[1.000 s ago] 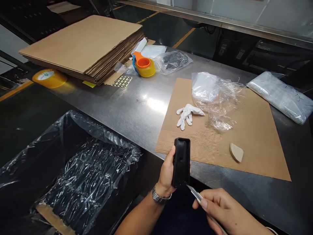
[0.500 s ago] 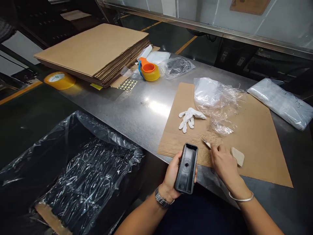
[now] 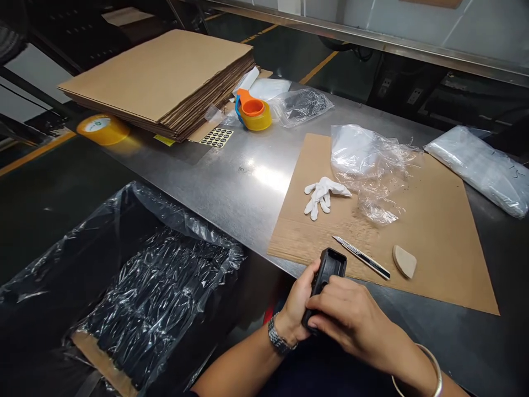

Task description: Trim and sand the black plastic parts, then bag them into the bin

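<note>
A black plastic tray-shaped part is held low in front of the steel table's near edge. My left hand grips it from the left side and underneath. My right hand is closed over its near end from the right, covering most of it. A thin knife lies loose on the brown cardboard sheet, just beyond the part. A small beige wedge-shaped block rests to the right of the knife.
White glove and crumpled clear plastic lie on the sheet. Stacked cardboard, yellow tape rolls, an orange tape dispenser and bagged items sit farther back on the steel table. A plastic-lined box of black parts stands lower left.
My right hand laid the knife down on the cardboard sheet and came back to close over the black part. The left hand kept hold of the part, which is now tilted flatter.
</note>
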{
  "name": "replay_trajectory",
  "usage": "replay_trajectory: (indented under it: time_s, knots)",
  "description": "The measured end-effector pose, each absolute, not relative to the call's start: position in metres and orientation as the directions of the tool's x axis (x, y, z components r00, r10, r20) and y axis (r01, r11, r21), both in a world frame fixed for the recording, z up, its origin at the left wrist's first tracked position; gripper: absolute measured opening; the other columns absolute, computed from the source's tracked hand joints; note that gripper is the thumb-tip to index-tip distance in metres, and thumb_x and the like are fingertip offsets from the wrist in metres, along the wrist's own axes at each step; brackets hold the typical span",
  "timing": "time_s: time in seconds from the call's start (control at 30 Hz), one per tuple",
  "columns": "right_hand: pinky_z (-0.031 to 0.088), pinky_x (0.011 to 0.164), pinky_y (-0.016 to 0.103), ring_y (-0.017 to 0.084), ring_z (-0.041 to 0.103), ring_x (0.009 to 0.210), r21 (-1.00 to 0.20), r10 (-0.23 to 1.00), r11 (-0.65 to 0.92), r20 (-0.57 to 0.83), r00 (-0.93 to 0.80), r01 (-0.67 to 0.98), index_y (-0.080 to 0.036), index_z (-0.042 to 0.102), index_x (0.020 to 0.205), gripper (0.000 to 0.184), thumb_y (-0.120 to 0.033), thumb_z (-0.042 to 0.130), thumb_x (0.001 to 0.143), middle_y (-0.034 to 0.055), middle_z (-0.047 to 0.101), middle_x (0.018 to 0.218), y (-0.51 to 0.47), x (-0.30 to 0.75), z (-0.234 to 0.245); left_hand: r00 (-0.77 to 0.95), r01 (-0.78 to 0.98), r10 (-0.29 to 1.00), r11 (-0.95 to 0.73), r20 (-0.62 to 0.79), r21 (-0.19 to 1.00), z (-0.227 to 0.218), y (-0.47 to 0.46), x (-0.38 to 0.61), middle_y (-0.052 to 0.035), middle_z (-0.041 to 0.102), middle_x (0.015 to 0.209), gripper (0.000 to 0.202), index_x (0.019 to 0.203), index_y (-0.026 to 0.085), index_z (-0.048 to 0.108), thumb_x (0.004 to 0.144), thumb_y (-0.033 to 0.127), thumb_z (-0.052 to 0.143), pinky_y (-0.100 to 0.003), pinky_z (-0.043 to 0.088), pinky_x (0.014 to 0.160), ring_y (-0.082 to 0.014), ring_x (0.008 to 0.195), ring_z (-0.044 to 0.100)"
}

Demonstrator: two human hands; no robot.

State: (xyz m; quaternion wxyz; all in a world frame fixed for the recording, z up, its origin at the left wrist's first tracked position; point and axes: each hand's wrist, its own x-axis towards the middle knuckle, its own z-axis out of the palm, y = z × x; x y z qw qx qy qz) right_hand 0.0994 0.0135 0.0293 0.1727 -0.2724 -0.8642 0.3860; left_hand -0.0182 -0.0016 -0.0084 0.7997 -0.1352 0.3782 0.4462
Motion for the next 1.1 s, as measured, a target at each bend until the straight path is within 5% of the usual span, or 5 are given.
replay_trajectory:
  time_s: [0.2, 0.6, 0.83, 1.1]
  knots:
    - [0.036, 0.061, 0.026, 0.014, 0.048, 0.069, -0.821, 0.623, 0.467, 0.042, -0.781, 0.328, -0.017, 0.065, 0.087, 0.013, -0.017, 0.052, 0.087, 0.0031, 0.063, 0.072, 0.016, 0.101, 0.032, 0.321, -0.826, 0.601, 0.555, -0.732, 0.094, -0.008, -0.004, -0.016, 0.0009, 0.056, 0.053, 0.027, 0.059, 0.014, 0.054, 0.080, 0.031, 0.055, -0.020, 0.041, 0.053, -0.0084, 0.050, 0.051]
    - [0.036, 0.064, 0.032, 0.016, 0.047, 0.070, -0.735, 0.761, 0.556, 0.261, -0.594, 0.388, -0.018, 0.061, 0.090, 0.017, -0.012, 0.045, 0.088, 0.0042, 0.061, 0.074, 0.019, 0.103, 0.028, 0.370, -0.828, 0.647, 0.555, -0.666, 0.078, -0.002, -0.004, -0.017, -0.0047, 0.064, 0.066, 0.035, 0.074, 0.009, 0.065, 0.089, 0.031, 0.041, -0.022, 0.044, 0.067, -0.0123, 0.062, 0.058]
    - [0.031, 0.064, 0.031, 0.016, 0.045, 0.069, -0.756, 0.782, 0.447, 0.070, -0.619, 0.479, -0.020, 0.058, 0.076, 0.013, -0.025, 0.053, 0.087, -0.0002, 0.057, 0.066, -0.008, 0.096, 0.038, 0.296, -0.813, 0.664, 0.552, -0.686, 0.183, -0.009, -0.007, -0.019, 0.0011, 0.054, 0.054, 0.035, 0.060, 0.013, 0.056, 0.083, 0.040, 0.052, -0.022, 0.038, 0.055, -0.0088, 0.050, 0.047]
    - [0.030, 0.067, 0.032, 0.015, 0.044, 0.072, -0.760, 0.806, 0.368, -0.027, -0.592, 0.536, -0.020, 0.056, 0.083, 0.015, -0.011, 0.044, 0.087, -0.0005, 0.054, 0.069, -0.010, 0.098, 0.039, 0.262, -0.828, 0.689, 0.521, -0.676, 0.210, -0.009, -0.008, -0.019, 0.0012, 0.054, 0.057, 0.032, 0.063, 0.014, 0.055, 0.077, 0.042, 0.058, -0.022, 0.037, 0.057, -0.0094, 0.054, 0.048]
